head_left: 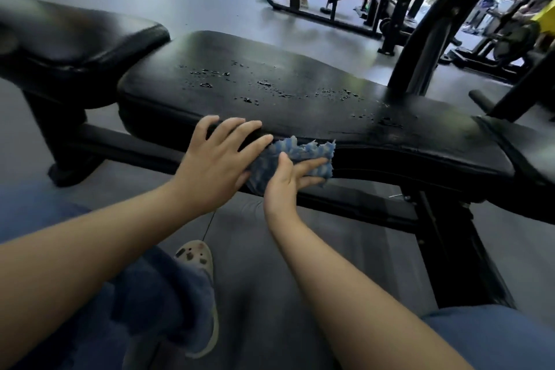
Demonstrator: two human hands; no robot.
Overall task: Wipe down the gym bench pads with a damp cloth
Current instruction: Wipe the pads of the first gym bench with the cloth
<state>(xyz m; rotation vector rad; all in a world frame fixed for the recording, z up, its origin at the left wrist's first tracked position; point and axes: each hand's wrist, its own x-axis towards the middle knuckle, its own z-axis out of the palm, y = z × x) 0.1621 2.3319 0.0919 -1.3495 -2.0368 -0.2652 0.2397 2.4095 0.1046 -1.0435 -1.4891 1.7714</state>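
Pressing the blue microfibre cloth (pixel 292 159) flat against the bench pad's (pixel 300 99) near side edge, the right hand (pixel 288 183) keeps fingers extended for contact. The left hand (pixel 219 159), fingers spread wide, braces the near edge. Water droplets (pixel 255 90) remain on top.

The long black bench pad (pixel 300 93) is sitting on its black frame (pixel 435 249), which is standing on the grey floor (pixel 270 279). Water droplets (pixel 261 87) are lying scattered across the pad's top. A second pad (pixel 81 39) is sitting just beside its left end.
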